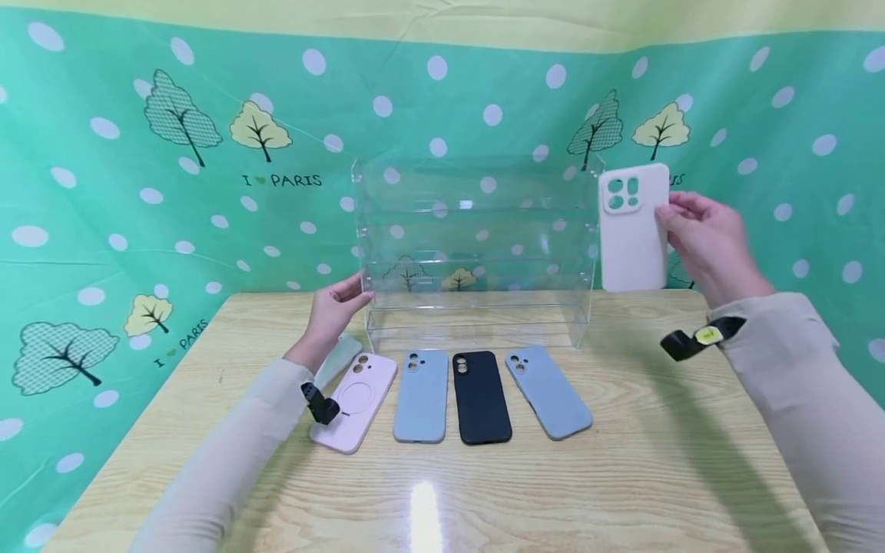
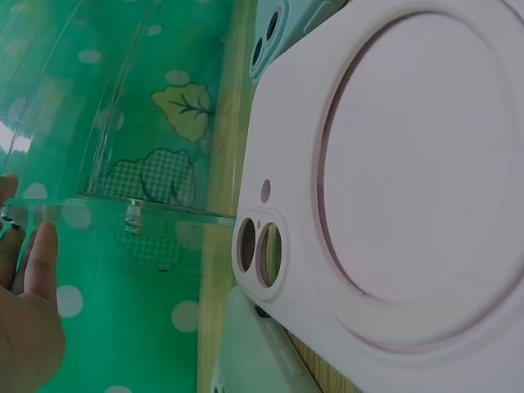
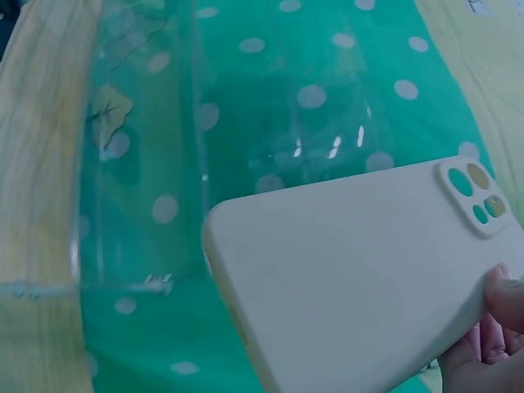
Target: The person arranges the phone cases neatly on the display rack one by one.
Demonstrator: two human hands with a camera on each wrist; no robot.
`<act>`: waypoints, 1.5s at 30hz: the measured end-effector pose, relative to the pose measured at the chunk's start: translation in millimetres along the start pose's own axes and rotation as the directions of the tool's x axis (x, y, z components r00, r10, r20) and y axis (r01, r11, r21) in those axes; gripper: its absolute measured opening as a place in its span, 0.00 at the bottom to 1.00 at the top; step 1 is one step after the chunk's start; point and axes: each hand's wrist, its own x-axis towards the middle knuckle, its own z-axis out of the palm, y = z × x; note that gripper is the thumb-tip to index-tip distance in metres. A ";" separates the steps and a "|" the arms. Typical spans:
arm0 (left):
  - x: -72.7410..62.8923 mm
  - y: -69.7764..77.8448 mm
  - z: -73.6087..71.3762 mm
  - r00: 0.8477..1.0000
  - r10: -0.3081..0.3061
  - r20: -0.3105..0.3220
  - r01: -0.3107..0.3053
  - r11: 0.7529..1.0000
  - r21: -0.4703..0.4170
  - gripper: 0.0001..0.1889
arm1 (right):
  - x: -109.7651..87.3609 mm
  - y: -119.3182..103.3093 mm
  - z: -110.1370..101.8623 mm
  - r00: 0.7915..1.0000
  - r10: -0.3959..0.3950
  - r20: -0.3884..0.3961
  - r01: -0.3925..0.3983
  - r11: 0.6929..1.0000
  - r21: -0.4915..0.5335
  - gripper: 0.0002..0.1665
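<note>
My right hand (image 1: pixel 712 242) pinches a white phone case (image 1: pixel 634 246) by its edge, thumb on the back face, holding it up beside the right end of a clear acrylic display rack (image 1: pixel 477 307). The case stands upright with its camera cutouts at the top. In the right wrist view the same white case (image 3: pixel 352 270) covers part of the rack. At the rack's left side panel, my left hand (image 1: pixel 335 311) grips the edge, with thumb and fingers (image 2: pixel 39 270) on either side of the panel. No cases show on the rack's tiers.
In front of the rack lie a pink case (image 1: pixel 356 403) with a ring, a blue case (image 1: pixel 422 399), a black case (image 1: pixel 482 399) and another blue case (image 1: pixel 553 395). A pale green case (image 1: pixel 336 361) is partly hidden under my left wrist. A dotted green cloth (image 1: pixel 442 100) hangs behind the wooden table (image 1: pixel 525 499).
</note>
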 end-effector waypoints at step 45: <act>1.3 -3.2 -0.9 1.000 0.019 -0.002 -0.019 0.999 -0.051 0.26 | 49.6 -34.8 223.5 0.976 -0.187 -0.109 0.181 0.431 0.884 0.04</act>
